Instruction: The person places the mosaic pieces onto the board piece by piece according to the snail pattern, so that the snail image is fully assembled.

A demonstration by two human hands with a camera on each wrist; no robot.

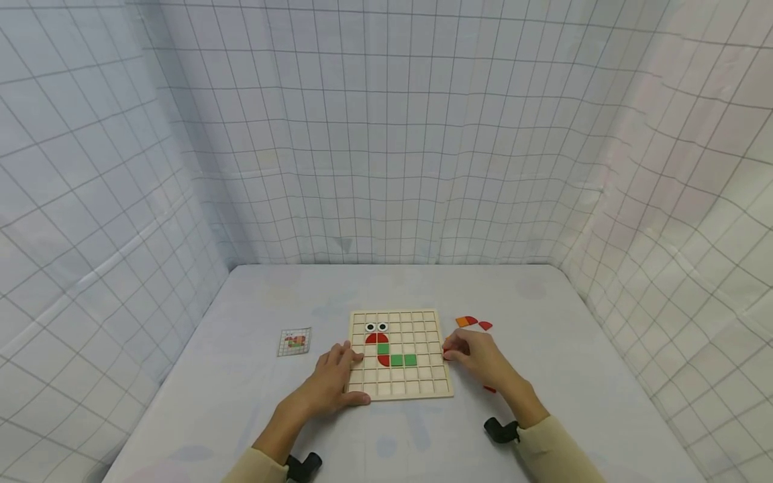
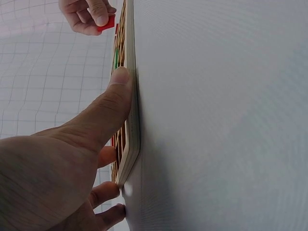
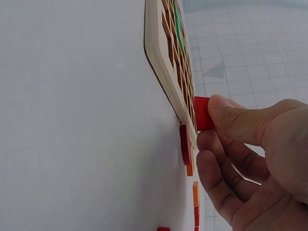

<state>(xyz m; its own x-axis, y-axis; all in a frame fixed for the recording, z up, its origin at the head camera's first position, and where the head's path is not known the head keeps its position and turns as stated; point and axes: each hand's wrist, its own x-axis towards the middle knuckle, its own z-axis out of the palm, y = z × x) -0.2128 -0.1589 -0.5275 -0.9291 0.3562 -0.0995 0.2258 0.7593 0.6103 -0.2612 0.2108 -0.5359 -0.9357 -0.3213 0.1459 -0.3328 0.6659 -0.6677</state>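
A wooden grid board [image 1: 423,388] lies on the table, with two eye pieces [image 1: 376,327], red curved pieces [image 1: 377,338] and green squares [image 1: 403,360] in its cells. My left hand [image 1: 329,381] rests at the board's left edge, thumb [image 2: 113,103] on the near rim and fingers spread along the side. At the board's right edge, my right hand [image 1: 480,355] pinches a red piece [image 3: 204,113] between thumb and fingertips, just off the rim.
Left of the board lies a small picture card [image 1: 294,341]. Orange and red pieces [image 1: 466,321] lie to the right beyond my right hand, and another red piece [image 1: 490,388] is partly hidden beneath the right wrist. Grid-patterned cloth [image 1: 386,134] surrounds the table.
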